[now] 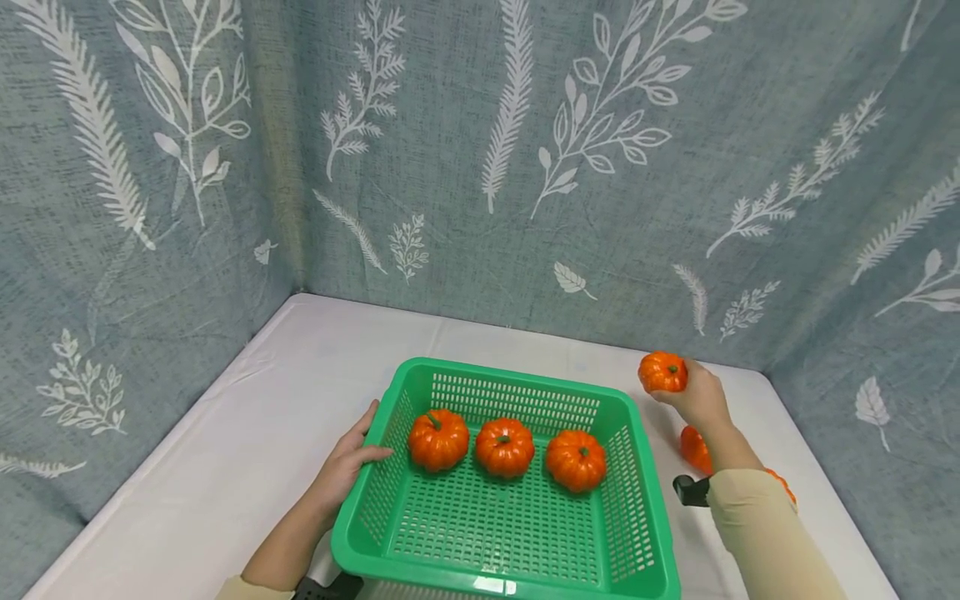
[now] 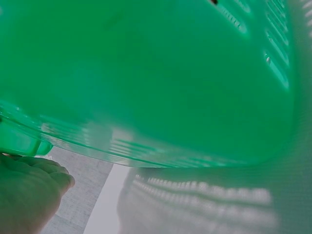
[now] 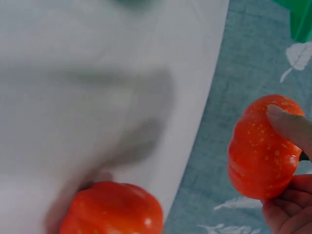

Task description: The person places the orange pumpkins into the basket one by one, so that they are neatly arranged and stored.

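A green plastic basket (image 1: 495, 533) stands in front, holding three orange toy pumpkins in a row: left pumpkin (image 1: 438, 442), middle pumpkin (image 1: 505, 449), right pumpkin (image 1: 576, 461). My left hand (image 1: 347, 465) grips the basket's left rim, thumb over the edge and fingers along the outer wall. In the left wrist view, the basket's green side fills most of the picture. Beyond the basket's right back corner, my right hand (image 1: 703, 398) holds another pumpkin (image 1: 660, 372) up off the table, its thumb and fingers pinching it from both sides in the right wrist view.
On the white table (image 1: 300, 375), a loose pumpkin (image 1: 694, 451) lies below my right wrist. One more orange edge (image 1: 783, 483) shows from behind the right sleeve (image 1: 765, 525). Leaf-patterned blue-grey cloth (image 1: 450, 167) hangs along the table's back and sides.
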{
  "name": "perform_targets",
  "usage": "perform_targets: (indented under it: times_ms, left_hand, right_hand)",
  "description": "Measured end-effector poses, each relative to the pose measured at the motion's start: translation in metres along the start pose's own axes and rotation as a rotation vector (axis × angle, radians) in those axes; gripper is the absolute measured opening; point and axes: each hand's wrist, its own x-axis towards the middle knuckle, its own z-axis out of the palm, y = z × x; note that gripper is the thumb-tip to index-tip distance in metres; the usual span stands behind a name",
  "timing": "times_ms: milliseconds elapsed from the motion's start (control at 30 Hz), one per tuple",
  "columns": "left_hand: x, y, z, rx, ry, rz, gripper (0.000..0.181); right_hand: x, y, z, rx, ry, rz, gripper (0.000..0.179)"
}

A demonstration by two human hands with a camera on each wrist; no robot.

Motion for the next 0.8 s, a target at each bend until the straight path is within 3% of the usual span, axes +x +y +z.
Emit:
perform_targets:
  times_ms: [200, 800]
  left_hand:
    - [0.0, 0.0, 0.0, -0.01, -0.006, 0.001, 0.076]
    - [0.0, 0.001, 0.0, -0.003, -0.004, -0.002, 0.075]
  right_hand:
    - [-0.001, -0.013, -0.005, 0.01, 0.027, -0.067, 0.079]
    - [-0.016, -0.066, -0.006, 0.003, -0.006, -0.283, 0.076]
